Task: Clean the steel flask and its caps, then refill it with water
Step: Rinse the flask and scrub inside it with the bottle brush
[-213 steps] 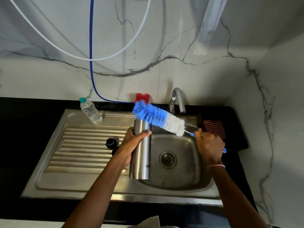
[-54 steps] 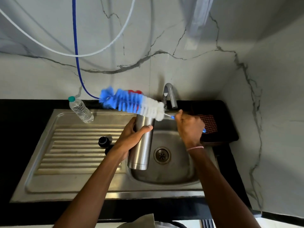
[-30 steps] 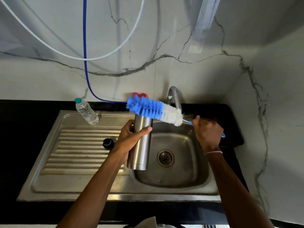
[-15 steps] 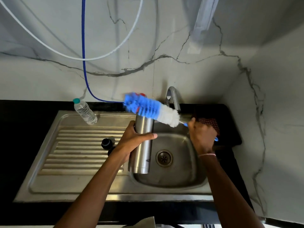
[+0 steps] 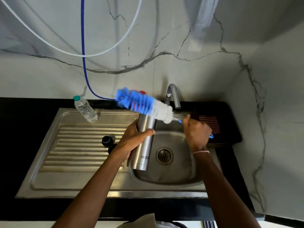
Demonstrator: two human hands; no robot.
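Seen from the head camera, a person is standing at a steel sink [image 5: 181, 180], holding the flask [image 5: 145, 145] nearly upright over the basin's left edge. The left hand [image 5: 131, 140] is wrapping the flask's upper half, thumb lying across the front. The right hand [image 5: 195, 134] is closing in a fist round the blue handle of a brush [image 5: 144, 104], whose bristles are lying almost level across the flask's mouth, tip pointing left. Two dark caps [image 5: 106, 140] are sitting on the drainboard beside the left wrist. The flask is looking rigid, smooth and probably slick when wet, so a full wrap round the body seems the safest hold. Both forearms are reaching forward, elbows low. A water bottle [image 5: 84, 109] is standing at the drainboard's back corner.
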